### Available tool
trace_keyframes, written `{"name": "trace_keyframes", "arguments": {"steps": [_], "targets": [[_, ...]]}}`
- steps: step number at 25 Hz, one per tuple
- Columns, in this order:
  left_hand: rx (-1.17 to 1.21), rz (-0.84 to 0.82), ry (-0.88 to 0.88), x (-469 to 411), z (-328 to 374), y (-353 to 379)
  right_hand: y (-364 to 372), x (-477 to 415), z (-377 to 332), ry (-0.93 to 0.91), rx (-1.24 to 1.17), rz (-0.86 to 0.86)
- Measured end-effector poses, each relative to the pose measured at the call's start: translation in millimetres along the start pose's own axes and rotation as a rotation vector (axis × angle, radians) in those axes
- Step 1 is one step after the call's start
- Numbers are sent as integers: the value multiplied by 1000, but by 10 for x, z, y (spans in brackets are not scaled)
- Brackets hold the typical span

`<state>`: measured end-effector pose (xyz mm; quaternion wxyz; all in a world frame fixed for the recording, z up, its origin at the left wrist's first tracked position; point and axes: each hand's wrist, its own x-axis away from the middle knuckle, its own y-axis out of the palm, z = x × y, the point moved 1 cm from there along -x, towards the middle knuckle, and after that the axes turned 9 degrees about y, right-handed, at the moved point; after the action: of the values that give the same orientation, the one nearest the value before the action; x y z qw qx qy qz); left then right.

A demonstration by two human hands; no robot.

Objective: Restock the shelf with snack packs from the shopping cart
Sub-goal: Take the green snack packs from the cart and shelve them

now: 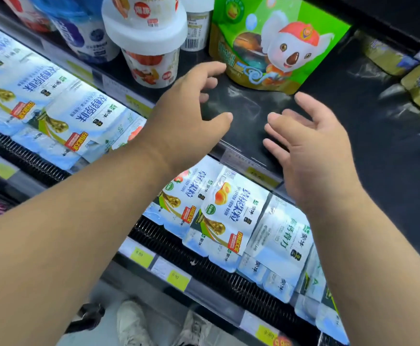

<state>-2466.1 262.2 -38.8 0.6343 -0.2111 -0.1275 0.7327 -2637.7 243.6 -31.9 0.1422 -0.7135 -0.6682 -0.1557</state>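
Snack pack (274, 46) upright on shelf (379, 158), just beyond left hand (191, 116), right hand (311, 146); both relaxed, empty.

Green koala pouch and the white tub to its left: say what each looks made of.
Green koala pouch: likely glossy printed plastic film; it shows sheen and a soft, rounded bottom edge. White tub: matte white lid looks like moulded plastic, given its smooth stepped rim; the printed body could be paperboard or thin plastic, which blur leaves open.
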Motion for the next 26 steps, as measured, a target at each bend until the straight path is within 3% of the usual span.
{"name": "trace_keyframes", "arguments": {"steps": [10, 18, 26], "targets": [[210, 305, -113, 1165, -217, -834, 642, 923, 324, -135, 136, -225], [239, 343, -158, 1851, -532, -1564, 1390, 1516, 701, -97, 121, -404], [170, 342, -206, 2485, -868, -2454, 2204, 2240, 1023, -52, 102, -480]]}}
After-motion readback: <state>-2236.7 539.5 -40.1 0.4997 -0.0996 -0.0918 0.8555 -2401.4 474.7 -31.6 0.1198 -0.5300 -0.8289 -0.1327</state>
